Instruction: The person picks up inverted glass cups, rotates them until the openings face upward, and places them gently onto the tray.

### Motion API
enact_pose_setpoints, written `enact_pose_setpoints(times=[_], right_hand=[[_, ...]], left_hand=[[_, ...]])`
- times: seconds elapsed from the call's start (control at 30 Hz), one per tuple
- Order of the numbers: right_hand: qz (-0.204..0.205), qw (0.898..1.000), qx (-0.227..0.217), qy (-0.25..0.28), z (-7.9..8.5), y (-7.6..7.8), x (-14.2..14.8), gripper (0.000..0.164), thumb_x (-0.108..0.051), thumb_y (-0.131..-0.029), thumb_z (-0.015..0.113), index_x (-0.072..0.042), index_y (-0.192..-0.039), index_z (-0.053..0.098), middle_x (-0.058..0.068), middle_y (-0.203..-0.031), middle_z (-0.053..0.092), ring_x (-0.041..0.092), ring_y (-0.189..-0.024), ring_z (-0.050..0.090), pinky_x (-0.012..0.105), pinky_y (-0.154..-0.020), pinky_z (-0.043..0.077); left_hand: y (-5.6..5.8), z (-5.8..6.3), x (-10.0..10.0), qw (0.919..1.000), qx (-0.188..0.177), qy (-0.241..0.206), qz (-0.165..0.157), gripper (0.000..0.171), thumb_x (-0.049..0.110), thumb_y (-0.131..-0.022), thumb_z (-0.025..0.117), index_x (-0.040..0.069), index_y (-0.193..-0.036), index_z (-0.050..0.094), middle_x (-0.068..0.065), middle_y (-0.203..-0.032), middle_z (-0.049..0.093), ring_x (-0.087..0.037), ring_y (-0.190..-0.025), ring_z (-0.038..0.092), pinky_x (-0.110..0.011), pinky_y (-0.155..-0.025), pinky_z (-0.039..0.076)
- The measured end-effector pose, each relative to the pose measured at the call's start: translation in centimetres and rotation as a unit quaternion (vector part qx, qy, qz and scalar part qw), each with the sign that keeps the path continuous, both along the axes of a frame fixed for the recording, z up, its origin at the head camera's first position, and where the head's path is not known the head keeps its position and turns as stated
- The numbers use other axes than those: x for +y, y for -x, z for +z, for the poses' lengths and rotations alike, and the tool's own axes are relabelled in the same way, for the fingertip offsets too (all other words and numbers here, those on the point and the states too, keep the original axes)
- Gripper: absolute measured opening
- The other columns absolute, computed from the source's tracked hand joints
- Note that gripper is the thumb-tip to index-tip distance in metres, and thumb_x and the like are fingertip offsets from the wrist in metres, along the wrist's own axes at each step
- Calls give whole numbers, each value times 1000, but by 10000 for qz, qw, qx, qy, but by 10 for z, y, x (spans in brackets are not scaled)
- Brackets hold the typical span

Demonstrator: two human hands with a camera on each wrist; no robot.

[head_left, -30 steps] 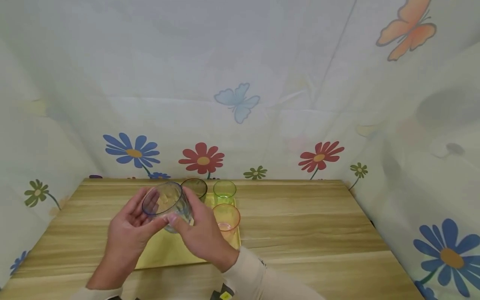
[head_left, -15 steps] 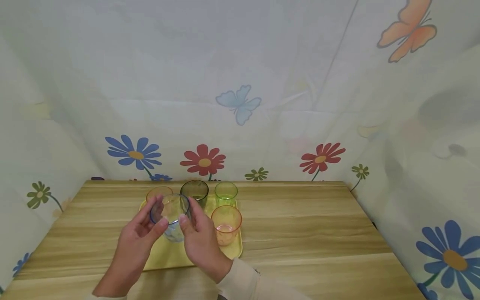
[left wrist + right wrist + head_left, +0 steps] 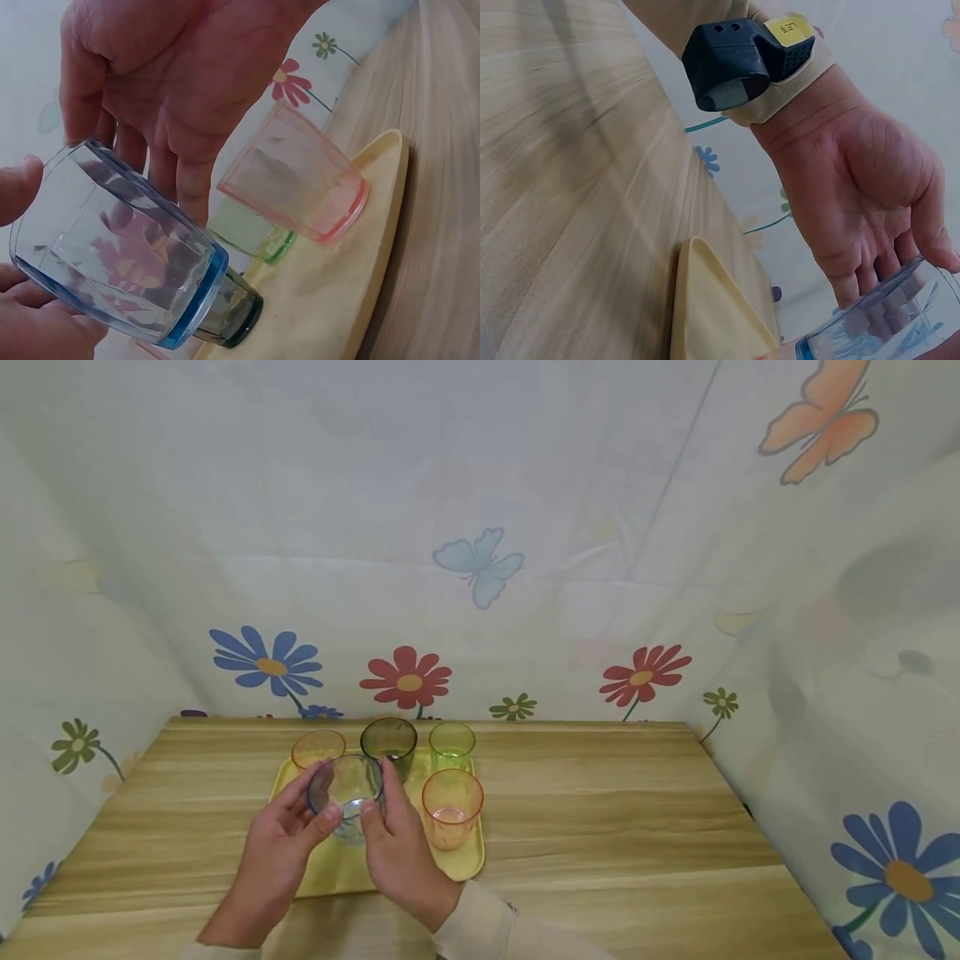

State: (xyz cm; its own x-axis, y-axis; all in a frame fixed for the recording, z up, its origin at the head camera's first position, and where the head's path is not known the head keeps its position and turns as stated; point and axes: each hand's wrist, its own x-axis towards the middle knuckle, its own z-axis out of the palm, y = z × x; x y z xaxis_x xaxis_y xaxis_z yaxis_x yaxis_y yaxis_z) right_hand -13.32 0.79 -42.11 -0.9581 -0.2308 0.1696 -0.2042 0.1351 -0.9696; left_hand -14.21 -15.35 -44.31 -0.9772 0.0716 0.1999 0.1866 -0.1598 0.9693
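Observation:
A clear drinking glass with a blue tint (image 3: pixel 351 831) is held between both hands over the yellow tray (image 3: pixel 333 878). My left hand (image 3: pixel 272 853) grips its left side, thumb near the rim. On the opposite side, my right hand (image 3: pixel 403 856) holds it with the thumb near the rim too. In the left wrist view the glass (image 3: pixel 142 255) is tilted, its thick blue base above the tray. Behind it on the tray stand an orange glass (image 3: pixel 318 745), a dark grey-green glass (image 3: pixel 389 739) and a green glass (image 3: pixel 452 743). A pink-red glass (image 3: pixel 452 827) stands to the right.
The tray lies on a wood-grain table (image 3: pixel 615 827). A white curtain (image 3: pixel 600 485) printed with flowers and butterflies surrounds the table at the back and sides. In the right wrist view a black device (image 3: pixel 727 64) is strapped at the left wrist.
Both hands have lowered the blue-tinted glass and shifted it slightly right, bringing it more upright. The orange glass behind has come into view. The other glasses stay put.

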Motion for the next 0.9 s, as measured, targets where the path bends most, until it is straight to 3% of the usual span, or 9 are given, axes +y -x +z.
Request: enact_pose_setpoints(times=[0.23, 0.57, 0.9], right_hand=[[-182, 9994, 66, -290, -6, 2, 1, 61, -21, -112, 37, -4, -166, 15, 14, -173, 22, 27, -160, 21, 52, -131, 21], [-317, 9982, -96, -502, -20, 5, 4, 61, -21, -112, 38, -2, -166, 16, 17, -174, 20, 30, -161, 20, 56, -131, 19], [-380, 9980, -204, -459, -26, 7, 5, 62, -18, -111, 39, 1, -165, 16, 19, -174, 19, 32, -162, 19, 57, -131, 17]], left_hand=[[7, -11, 5, 9987, 328, -331, -196, 63, -9, -100, 58, -13, -156, 29, 25, -140, 61, 12, -130, 54, -7, -100, 49], [11, -20, 8, 9992, -46, -190, -358, 67, -5, -101, 59, -11, -159, 26, 27, -141, 58, 16, -130, 51, -6, -102, 46], [14, -24, 10, 9994, -92, -144, -305, 66, -5, -100, 60, -12, -157, 29, 28, -137, 60, 16, -128, 52, -5, -102, 46]])
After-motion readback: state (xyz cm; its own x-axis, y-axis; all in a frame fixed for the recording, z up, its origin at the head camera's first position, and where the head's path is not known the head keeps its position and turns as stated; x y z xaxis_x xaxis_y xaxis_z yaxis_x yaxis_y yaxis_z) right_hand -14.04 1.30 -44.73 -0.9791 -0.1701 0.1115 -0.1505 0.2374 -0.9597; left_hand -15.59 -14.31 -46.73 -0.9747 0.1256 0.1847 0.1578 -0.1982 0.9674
